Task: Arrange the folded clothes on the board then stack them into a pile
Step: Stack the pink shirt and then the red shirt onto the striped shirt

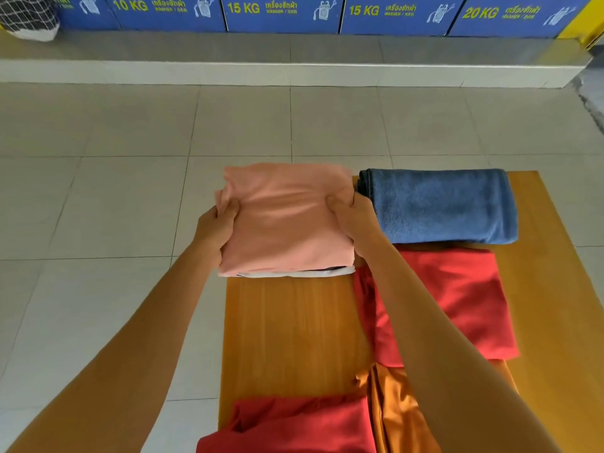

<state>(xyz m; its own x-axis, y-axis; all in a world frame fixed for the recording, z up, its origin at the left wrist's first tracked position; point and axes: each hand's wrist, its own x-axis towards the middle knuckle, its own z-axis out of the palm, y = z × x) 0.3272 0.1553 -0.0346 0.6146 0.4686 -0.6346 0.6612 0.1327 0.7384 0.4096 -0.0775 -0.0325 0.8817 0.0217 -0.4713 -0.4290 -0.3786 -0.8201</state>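
Wide pale tiled floor [98, 191] all round, running back to a low white step [294, 73] and a row of blue washer panels [281, 11] marked in kilos, with a netted bundle [29, 18] off in the far left corner. On the floor lies the long wooden board [287, 335], its left and far edges plain to see, and its middle left stretch bare. Blue folded towel [441, 204] sits at the far right of the board, close beside the right hand; just nearer lies a red folded cloth [457, 302], partly under the right forearm. Another red cloth [294, 426] lies at the near end, with an orange cloth [398, 416] beside it, tucked under the same arm. And the pink folded cloth [287, 220] is at the board's far left corner, overhanging the edge, with a white layer showing beneath. Left hand [215, 227] clasps its left side, right hand [353, 220] clasps its right side, thumbs on top.
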